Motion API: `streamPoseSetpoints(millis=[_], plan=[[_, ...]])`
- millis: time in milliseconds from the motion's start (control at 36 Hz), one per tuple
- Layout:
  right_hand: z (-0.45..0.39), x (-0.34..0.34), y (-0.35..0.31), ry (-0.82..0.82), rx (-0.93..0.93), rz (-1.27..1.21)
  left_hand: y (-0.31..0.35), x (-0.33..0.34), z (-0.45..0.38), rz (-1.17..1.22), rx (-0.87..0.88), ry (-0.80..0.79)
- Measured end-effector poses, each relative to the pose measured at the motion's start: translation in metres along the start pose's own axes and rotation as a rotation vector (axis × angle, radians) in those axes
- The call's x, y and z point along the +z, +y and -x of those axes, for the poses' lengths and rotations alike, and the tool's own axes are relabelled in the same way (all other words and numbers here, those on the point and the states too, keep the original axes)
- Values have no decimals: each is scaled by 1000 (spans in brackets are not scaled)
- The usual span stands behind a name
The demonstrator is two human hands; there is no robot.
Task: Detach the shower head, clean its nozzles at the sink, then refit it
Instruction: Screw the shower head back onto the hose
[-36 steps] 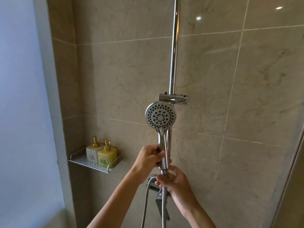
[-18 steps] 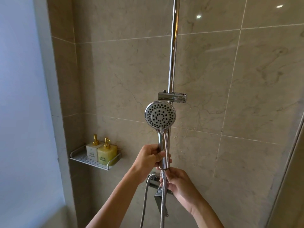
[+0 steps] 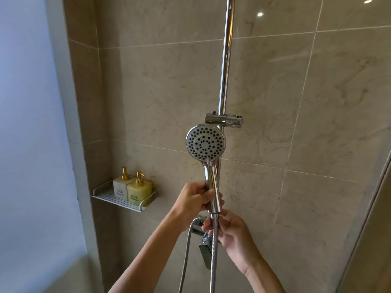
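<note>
A chrome shower head point(image 3: 205, 142) with a round nozzle face stands upright in front of the vertical riser rail point(image 3: 226, 60), just below the empty slider bracket point(image 3: 224, 119). My left hand point(image 3: 193, 199) is wrapped around its handle. Directly beneath, my right hand point(image 3: 229, 229) pinches the metal hose point(image 3: 213, 261) at the joint where it meets the handle's lower end. The hose hangs down and loops back up to the mixer valve point(image 3: 204, 248), which is partly hidden behind my right hand.
A white wall shelf point(image 3: 118, 200) at the left corner carries two square pump bottles point(image 3: 132, 189) with gold tops. Beige marble tiles cover the walls. A glass panel edge point(image 3: 368, 208) runs down the right side. A pale blue wall fills the left.
My right hand has shifted a little at the hose joint under the handle. The left hand keeps its hold on the handle, and the head stays at the same height.
</note>
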State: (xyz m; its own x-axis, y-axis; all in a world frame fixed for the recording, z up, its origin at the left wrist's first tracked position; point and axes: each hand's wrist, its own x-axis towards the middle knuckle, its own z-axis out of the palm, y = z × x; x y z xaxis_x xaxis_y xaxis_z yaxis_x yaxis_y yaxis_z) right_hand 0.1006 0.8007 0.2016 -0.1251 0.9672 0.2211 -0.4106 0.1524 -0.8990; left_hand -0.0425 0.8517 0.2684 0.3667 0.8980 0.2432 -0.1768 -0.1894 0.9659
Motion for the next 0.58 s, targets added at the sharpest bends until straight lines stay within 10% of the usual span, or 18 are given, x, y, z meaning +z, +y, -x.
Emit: streamPoseSetpoints(millis=[306,583], plan=[[3,11,8,66,38,331,-6,-7,11,-23,-9,19],[4,16,13,24,110,132,0,-18,21,-18,-35,-4]])
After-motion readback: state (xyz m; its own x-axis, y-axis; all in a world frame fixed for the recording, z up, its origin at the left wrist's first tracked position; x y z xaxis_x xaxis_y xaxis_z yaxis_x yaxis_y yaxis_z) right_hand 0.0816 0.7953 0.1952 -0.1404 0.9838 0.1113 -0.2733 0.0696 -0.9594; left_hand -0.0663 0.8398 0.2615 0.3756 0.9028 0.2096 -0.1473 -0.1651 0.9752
